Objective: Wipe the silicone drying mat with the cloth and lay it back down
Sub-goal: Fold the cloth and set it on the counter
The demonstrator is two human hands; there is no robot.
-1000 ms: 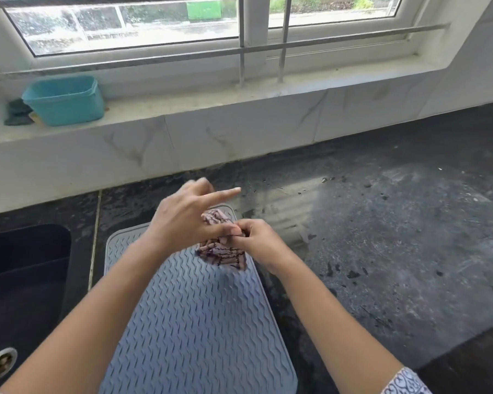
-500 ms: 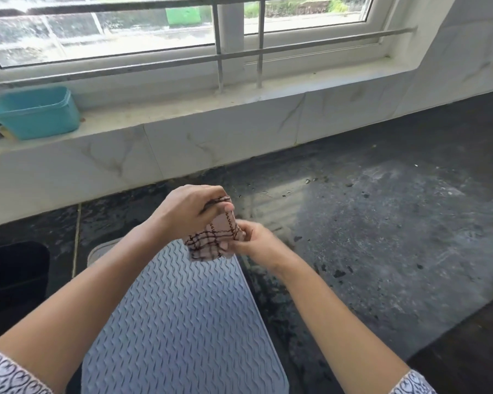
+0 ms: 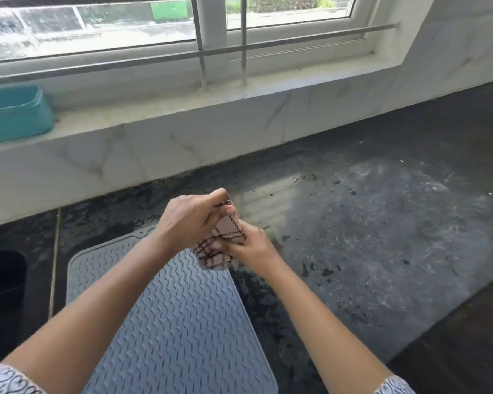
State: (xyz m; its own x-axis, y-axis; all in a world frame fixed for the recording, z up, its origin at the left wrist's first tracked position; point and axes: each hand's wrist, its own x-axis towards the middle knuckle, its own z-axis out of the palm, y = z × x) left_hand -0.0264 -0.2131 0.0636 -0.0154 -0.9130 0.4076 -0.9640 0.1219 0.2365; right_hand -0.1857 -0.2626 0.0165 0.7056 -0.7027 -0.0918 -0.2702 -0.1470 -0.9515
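Your cloth (image 3: 221, 245) is bunched between both hands above the mat's far right corner — left hand (image 3: 190, 220) closed over its top, right hand (image 3: 248, 247) gripping it from below. The mat (image 3: 168, 322) lies flat on the dark bench (image 3: 367, 237), beside the sink (image 3: 3, 280).

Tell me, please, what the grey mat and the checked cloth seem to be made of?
Mat: probably silicone or soft rubber, matte grey, with moulded wavy ridges and a raised rim. Cloth: thin woven fabric, pale with dark checks; it bunches softly between both hands.
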